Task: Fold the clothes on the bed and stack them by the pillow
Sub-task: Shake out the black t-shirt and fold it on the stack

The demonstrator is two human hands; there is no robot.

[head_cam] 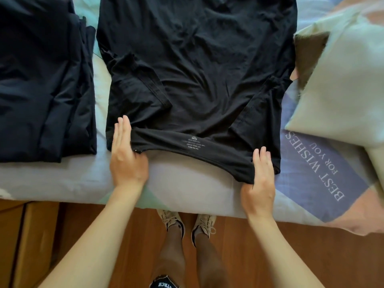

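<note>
Your left hand (pixel 126 154) and right hand (pixel 260 179) each pinch an end of the near edge of the black T-shirt (pixel 197 69), thumbs tucked under the cloth and fingers lying straight on top. It lies spread across the bed (pixel 187 188) with both sleeves already turned in over the body, so I judge you are midway through this garment: the lengthwise fold is still to make. Dark clothes (pixel 43 80) lie folded to the left, well apart from the pillow (pixel 340 86) on the right. By my reckoning nothing is stacked by the pillow yet, so that step remains
</note>
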